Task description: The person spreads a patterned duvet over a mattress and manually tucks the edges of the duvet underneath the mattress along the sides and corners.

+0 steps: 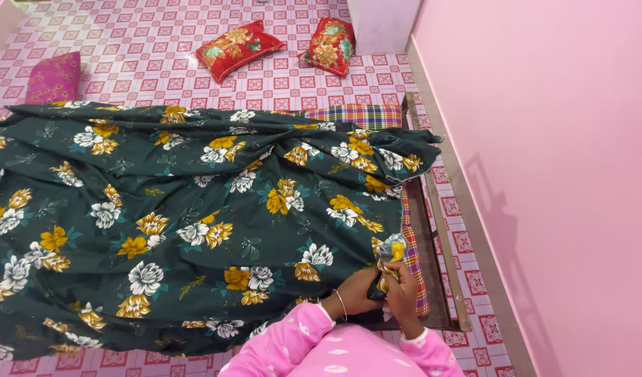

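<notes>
A dark green bedsheet [188, 216] with white and yellow flowers lies spread and wrinkled over a bed. At its near right corner both my hands pinch a bunched-up corner of the sheet [390, 250]. My left hand [356, 292] grips it from the left, a thin bangle on the wrist. My right hand [402, 293] grips it from the right. Both sleeves are pink with white marks.
A plaid mattress [413, 258] shows under the sheet on a dark wooden bed frame [443, 230]. Two red floral pillows [238, 47] [330, 45] and a magenta pillow [53, 77] lie on the pink patterned tile floor. A pink wall [558, 174] runs along the right.
</notes>
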